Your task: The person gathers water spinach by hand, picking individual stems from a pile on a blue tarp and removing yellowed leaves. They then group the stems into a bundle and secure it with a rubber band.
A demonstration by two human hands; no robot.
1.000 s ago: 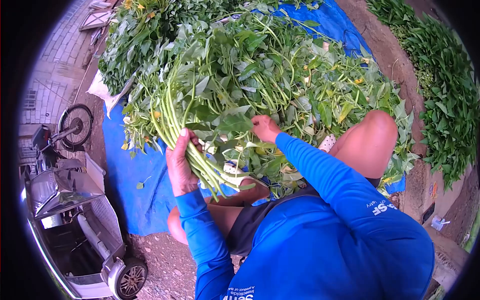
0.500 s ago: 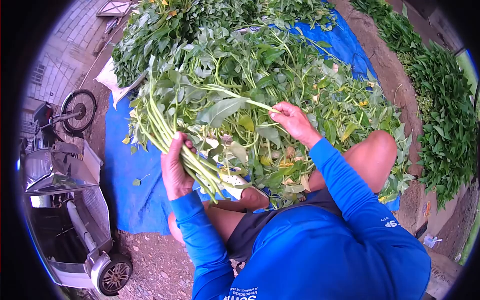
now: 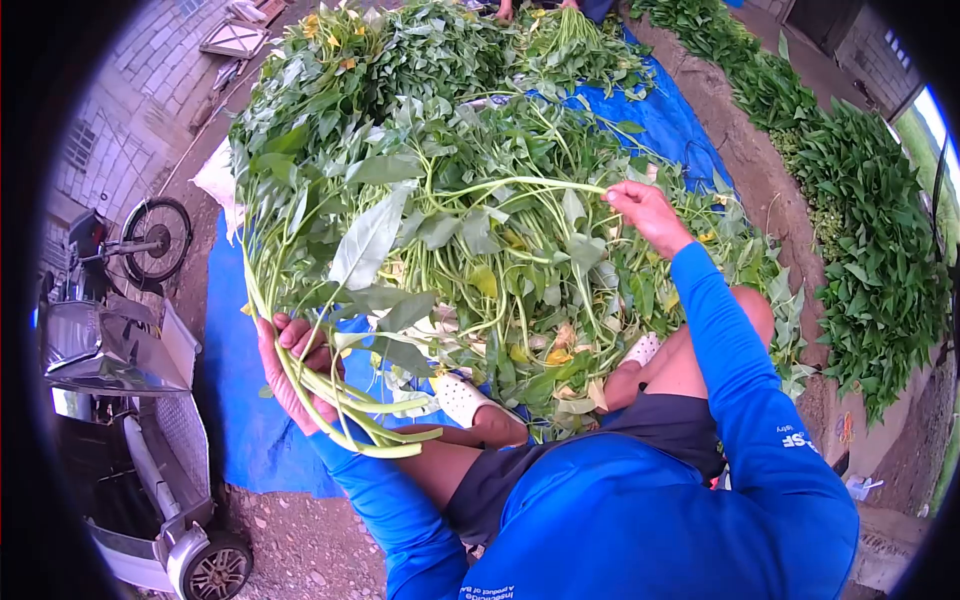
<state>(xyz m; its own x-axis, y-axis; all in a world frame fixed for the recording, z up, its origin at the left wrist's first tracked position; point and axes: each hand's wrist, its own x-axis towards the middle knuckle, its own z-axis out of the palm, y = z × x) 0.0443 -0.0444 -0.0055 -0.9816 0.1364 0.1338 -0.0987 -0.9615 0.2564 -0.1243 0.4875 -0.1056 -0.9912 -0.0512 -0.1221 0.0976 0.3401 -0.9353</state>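
A bundle of long green stems [image 3: 345, 405] lies in my left hand [image 3: 298, 368], its cut ends pointing toward my lap and its leaves upward. My right hand [image 3: 645, 212] pinches the end of one pale green stem [image 3: 540, 182], which stretches left over the heap. Beneath and beyond both hands spreads a big heap of leafy green stems [image 3: 530, 260], with some yellow leaves in it. The heap rests on a blue tarp [image 3: 240, 400] in front of my bent knees.
A vehicle with a metal sidecar [image 3: 150, 440] stands at the left. More leafy greens [image 3: 875, 240] line the right side. At the top edge, another person's hands [image 3: 505, 10] touch the far greens. White perforated shoes [image 3: 462, 400] are on my feet.
My left hand has moved left and down with the bundle. My right hand has moved right and slightly up, holding a stem end. The view has shifted, and another person's hands now show at the top.
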